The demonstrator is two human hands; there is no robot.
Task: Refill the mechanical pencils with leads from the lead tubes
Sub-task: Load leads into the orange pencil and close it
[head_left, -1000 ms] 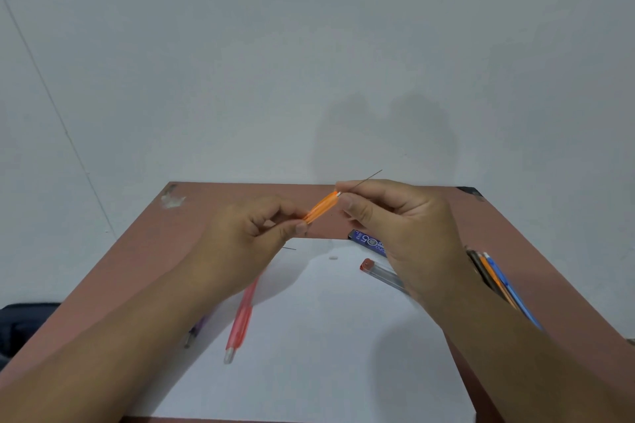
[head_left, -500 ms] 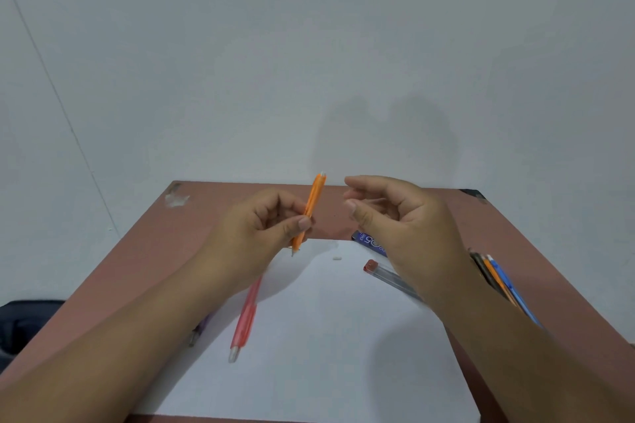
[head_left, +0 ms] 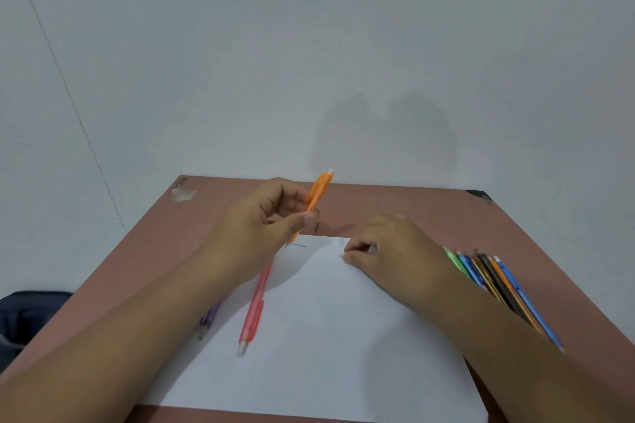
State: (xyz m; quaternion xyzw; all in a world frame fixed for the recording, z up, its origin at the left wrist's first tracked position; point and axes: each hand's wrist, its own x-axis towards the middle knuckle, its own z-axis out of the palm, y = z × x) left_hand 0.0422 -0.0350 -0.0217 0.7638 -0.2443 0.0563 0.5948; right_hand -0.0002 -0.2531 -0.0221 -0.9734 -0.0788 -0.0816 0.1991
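My left hand [head_left: 266, 227] grips an orange mechanical pencil [head_left: 318, 194] above the table, held nearly upright with its top end up. My right hand [head_left: 391, 251] is down on the white paper [head_left: 326, 336], its thumb and forefinger pinching a tiny white piece [head_left: 342, 255]. The lead tubes are hidden under my right hand. A short loose lead [head_left: 299, 244] lies on the paper just below the orange pencil's tip. On the paper under my left forearm lies a pink mechanical pencil [head_left: 254, 309].
A purple pencil [head_left: 209, 316] shows partly beside my left forearm. Several coloured pencils [head_left: 494, 280] lie in a row at the right of the brown table [head_left: 429, 209]. A dark bag [head_left: 24, 316] sits off the table's left edge. A plain wall stands behind.
My right hand dropped from beside the orange pencil to the paper and closed its fingertips on a small white piece. The left hand tilted the pencil more upright.
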